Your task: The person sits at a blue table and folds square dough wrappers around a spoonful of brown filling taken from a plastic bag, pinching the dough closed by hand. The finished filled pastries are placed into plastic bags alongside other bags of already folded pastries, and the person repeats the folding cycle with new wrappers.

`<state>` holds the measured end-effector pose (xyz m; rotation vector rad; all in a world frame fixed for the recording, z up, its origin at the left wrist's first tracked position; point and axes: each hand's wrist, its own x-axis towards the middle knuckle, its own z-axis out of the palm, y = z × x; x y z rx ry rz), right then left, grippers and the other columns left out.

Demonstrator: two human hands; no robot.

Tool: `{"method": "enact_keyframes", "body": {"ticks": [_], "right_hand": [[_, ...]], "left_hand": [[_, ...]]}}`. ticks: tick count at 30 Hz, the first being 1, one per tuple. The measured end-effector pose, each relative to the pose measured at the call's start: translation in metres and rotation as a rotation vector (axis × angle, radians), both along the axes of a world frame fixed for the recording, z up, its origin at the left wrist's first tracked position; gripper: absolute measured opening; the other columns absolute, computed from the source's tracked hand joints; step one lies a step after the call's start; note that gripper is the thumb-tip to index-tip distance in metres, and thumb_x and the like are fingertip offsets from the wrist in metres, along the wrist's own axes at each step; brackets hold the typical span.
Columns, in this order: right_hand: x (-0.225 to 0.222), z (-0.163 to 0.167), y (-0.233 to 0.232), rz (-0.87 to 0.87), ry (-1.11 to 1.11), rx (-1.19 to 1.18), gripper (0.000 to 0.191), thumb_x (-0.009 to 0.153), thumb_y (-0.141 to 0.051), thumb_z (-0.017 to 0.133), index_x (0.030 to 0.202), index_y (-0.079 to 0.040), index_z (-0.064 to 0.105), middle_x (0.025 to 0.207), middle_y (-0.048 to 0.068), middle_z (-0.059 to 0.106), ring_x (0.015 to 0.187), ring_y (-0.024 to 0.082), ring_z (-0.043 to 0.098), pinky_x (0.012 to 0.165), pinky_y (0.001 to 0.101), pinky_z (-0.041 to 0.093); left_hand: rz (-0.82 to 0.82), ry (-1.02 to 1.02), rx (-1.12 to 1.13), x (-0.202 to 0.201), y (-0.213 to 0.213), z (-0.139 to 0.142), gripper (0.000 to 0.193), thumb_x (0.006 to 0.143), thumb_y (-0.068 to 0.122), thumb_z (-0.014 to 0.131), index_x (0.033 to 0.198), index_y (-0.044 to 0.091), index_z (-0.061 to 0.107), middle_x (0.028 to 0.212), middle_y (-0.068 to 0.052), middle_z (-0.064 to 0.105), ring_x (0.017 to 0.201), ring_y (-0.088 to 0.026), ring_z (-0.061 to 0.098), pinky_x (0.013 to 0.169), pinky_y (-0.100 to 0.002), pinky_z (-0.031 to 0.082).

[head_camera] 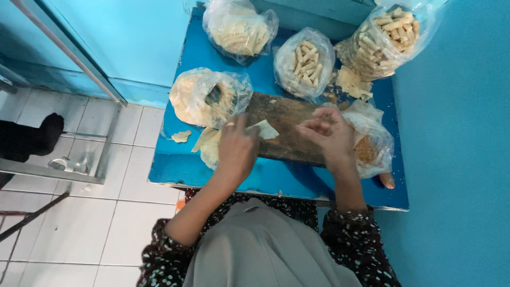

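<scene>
Nearest the camera, over the front edge of the blue tabletop (175, 170), the left hand (236, 151) lay palm down, its fingers pressing a thin pale wrapper sheet (265, 129) flat against the dark wooden board (287, 119). Beside it the right hand (329, 135) hovered over the board with fingers curled and pinched together; whether it held anything between them I could not tell. Such a sheet looked light, limp and easily torn, so it would want lifting by an edge or corner with gentle fingertips. Loose sheets and scraps (210, 146) lay just left of the board. At the right, a bag of brown crumbs (369, 146) touched the board. Farther back sat an open bag of stacked round wrappers (204, 98), then three clear bags of finished pale rolls (305, 64) along the far edge
</scene>
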<state>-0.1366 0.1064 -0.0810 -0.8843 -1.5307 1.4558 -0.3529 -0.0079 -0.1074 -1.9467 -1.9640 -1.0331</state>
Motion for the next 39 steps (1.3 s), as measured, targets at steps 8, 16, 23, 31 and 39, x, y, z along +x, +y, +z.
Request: {"method": "enact_keyframes", "body": {"ticks": [8,16,23,31,39], "right_hand": [[0.065,-0.013,-0.014,-0.176,0.222,-0.094,0.044,0.086,0.013,0.073,0.121,-0.007,0.054,0.095,0.011,0.071,0.086,0.020,0.071,0.077,0.0301,0.059],[0.110,-0.026,-0.036,-0.151,0.376,-0.147,0.046,0.086,0.017,0.070,0.125,-0.003,0.055,0.100,0.013,0.071,0.089,0.021,0.073,0.080,0.0323,0.060],[0.113,-0.033,-0.039,-0.185,0.412,-0.140,0.045,0.084,0.015,0.072,0.122,-0.004,0.056,0.101,0.015,0.073,0.091,0.023,0.075,0.077,0.0315,0.062],[0.088,-0.035,-0.046,-0.113,0.304,-0.124,0.045,0.081,0.014,0.076,0.117,-0.006,0.056,0.097,0.015,0.073,0.093,0.024,0.075,0.078,0.0336,0.062],[0.016,-0.027,-0.036,0.059,0.184,-0.142,0.042,0.087,0.012,0.074,0.118,-0.007,0.054,0.101,0.017,0.074,0.096,0.023,0.075,0.084,0.0341,0.063]], "left_hand": [[-0.085,0.057,-0.074,0.006,0.041,-0.015,0.017,0.078,0.010,0.073,0.094,0.002,0.072,0.105,-0.016,0.065,0.105,-0.035,0.062,0.093,-0.048,0.049],[-0.255,-1.437,-0.139,-0.061,0.048,-0.008,0.017,0.098,0.018,0.073,0.100,0.000,0.073,0.083,0.000,0.071,0.074,-0.007,0.061,0.066,-0.024,0.048],[-0.298,-0.856,0.193,-0.002,0.020,0.007,0.010,0.101,0.006,0.066,0.108,0.000,0.068,0.109,-0.007,0.070,0.102,-0.017,0.071,0.085,-0.029,0.058],[-0.164,0.084,0.067,0.050,-0.011,-0.022,0.037,0.096,0.017,0.063,0.127,-0.002,0.063,0.123,-0.015,0.066,0.121,-0.033,0.058,0.111,-0.057,0.034],[-0.156,-0.037,0.048,0.037,-0.013,-0.019,0.043,0.089,0.004,0.059,0.131,-0.001,0.056,0.132,-0.017,0.061,0.122,-0.035,0.059,0.117,-0.057,0.036]]}}
